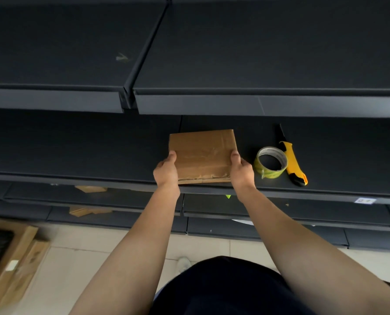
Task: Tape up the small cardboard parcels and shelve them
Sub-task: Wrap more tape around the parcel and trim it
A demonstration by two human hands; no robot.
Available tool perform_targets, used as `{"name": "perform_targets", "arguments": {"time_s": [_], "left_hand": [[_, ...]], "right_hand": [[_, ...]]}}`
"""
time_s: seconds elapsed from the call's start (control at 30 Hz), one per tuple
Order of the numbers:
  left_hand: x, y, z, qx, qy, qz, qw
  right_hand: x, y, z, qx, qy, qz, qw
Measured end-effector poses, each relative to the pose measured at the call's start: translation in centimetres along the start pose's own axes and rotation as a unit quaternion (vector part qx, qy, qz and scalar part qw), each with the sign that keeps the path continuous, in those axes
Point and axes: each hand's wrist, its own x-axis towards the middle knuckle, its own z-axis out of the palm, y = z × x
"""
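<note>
Left hand (166, 172) gripped cardboard parcel (202, 155) at its left edge, thumb on top | right hand (241, 171) gripped right edge likewise | parcel flat on dark shelf (98, 153) between both hands | tape roll (270, 163) just right of right hand | yellow knife (292, 163) beyond roll

The parcel (202, 153) is brown, with shiny see-through strips across its top. The shelf (98, 151) under it is dark grey, almost black, and plain. At 3 o'clock from the parcel, the tape roll (270, 173) is yellow-green outside and whitish inside. Past it, also at 3 o'clock, the knife (292, 160) is bright yellow with black ends. At 6 o'clock the floor (94, 258) has pale cream tiles. At 8 o'clock a big box (23, 246) is brown too.
</note>
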Motion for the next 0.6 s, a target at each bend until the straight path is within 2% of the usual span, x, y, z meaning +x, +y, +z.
{"name": "perform_targets", "arguments": {"time_s": [0.07,0.23,0.37,0.47,0.6], "left_hand": [[-0.2,-0.1,-0.1,0.012,-0.021,-0.005,1.0],[-0.2,0.6,-0.5,0.02,-0.048,0.027,0.998],[-0.7,0.5,-0.2,0.015,-0.032,0.104,0.994],[-1.1,-0.3,-0.5,0.001,-0.025,0.125,0.992],[-1.5,-1.0,-1.1,-0.043,-0.037,0.139,0.989]], "right_hand": [[-0.1,0.1,-0.1,-0.001,-0.026,0.021,0.999],[-0.4,0.0,-0.2,0.05,-0.019,-0.034,0.998],[-0.4,0.1,0.1,0.021,0.012,-0.063,0.998],[-0.2,0.5,0.1,0.01,0.049,-0.048,0.998],[0.6,-0.8,0.0,0.035,0.048,-0.017,0.998]]}}
